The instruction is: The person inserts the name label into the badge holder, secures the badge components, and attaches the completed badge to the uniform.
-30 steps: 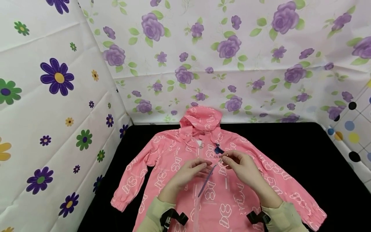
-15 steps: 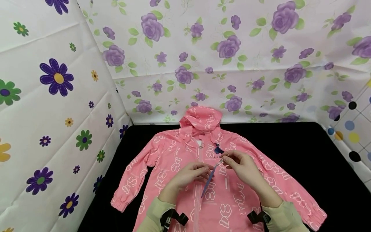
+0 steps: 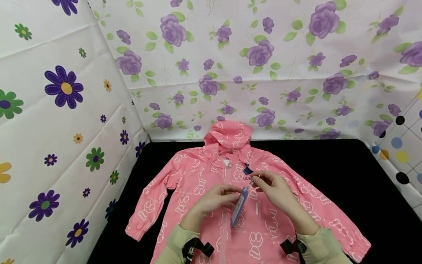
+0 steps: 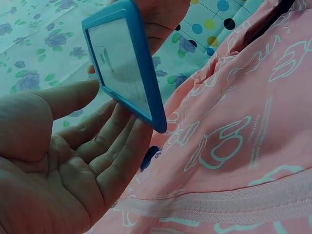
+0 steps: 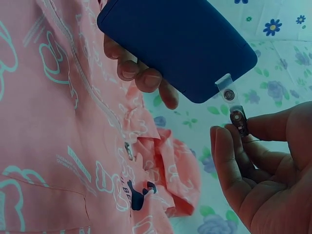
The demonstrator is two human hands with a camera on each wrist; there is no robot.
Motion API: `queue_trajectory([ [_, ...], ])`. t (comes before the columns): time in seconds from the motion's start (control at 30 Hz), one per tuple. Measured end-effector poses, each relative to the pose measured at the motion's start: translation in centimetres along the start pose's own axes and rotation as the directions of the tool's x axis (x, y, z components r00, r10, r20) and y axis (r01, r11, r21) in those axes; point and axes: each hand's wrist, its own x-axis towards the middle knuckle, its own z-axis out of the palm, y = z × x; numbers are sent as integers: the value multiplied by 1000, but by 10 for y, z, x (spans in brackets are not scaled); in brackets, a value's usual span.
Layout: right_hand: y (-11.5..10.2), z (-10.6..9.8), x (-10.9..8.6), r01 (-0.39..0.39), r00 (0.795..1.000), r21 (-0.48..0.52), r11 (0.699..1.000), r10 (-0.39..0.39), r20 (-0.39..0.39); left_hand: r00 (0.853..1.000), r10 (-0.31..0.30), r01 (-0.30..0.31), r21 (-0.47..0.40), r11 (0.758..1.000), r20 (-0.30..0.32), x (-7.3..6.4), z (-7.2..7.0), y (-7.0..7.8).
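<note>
A blue-framed badge holder with a clear window hangs tilted over a pink hooded jacket laid out flat. My right hand pinches the metal clip on the badge holder's clear strap between thumb and fingertips. Beside the badge holder is my left hand; in the left wrist view its fingers extend loosely under the lower edge, with the thumb apart. Whether the fingertips touch the frame is hard to tell. The window side faces the left wrist camera, the plain blue back the right one.
The jacket covers much of a black tabletop, hood towards the back, sleeves spread to both sides. A ring-shaped zip pull lies near the collar. Flower-printed sheets rise behind and at the left; a dotted one stands at the right.
The badge holder has turned from nearly edge-on to show its window side, and its lower end has swung slightly right. My left hand's fingers shifted a little; my right hand stayed nearly still.
</note>
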Motion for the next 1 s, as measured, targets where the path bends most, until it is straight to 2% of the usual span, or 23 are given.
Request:
queue_trajectory([
  [0.2, 1, -1, 1, 10, 1000, 7, 1000, -10, 9, 998, -1, 5, 59, 998, -63, 0, 1, -1],
  [0.33, 2, -2, 0, 10, 1000, 30, 999, -11, 4, 996, -9, 12, 43, 999, -88, -2, 3, -1],
  [0.53, 5, -2, 2, -38, 998, 122, 992, 45, -51, 996, -10, 11, 7, 1000, -92, -2, 5, 0],
  [0.6, 6, -2, 2, -32, 997, 154, 988, 43, -68, 995, -7, 7, 5, 1000, -100, -3, 6, 0],
  [0.7, 7, -3, 2, -7, 994, 147, 989, 23, -105, 994, 0, 1, 9, 1000, -105, -3, 7, 2],
  [0.87, 7, -5, 1, 16, 987, 119, 993, 3, -162, 993, 43, -33, 84, 996, -111, -3, 13, 8],
  [1.0, 6, -4, 1, 10, 988, 138, 990, 12, -157, 986, 97, -79, 135, 988, -135, 0, 20, 17],
])
